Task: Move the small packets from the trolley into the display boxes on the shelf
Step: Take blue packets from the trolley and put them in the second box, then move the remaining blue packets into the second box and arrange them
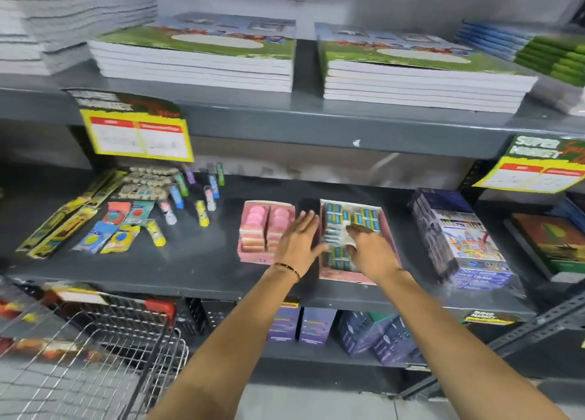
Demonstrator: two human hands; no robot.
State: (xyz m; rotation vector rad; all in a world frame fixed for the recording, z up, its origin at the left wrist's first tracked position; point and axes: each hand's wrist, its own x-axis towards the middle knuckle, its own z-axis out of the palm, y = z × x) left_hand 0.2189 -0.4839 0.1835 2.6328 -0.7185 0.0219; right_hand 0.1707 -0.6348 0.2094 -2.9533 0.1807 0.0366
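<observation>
A wire trolley (pixel 95 350) with a red handle stands nearest, at lower left. Both arms reach over it to the grey shelf (pixel 190 270), where two pink display boxes (pixel 326 270) sit side by side. The left hand (pixel 299 239) is flat with fingers spread between them. The right hand (pixel 368 245) curls inside the right box over the small packets (pixel 335 217); its grip cannot be told.
</observation>
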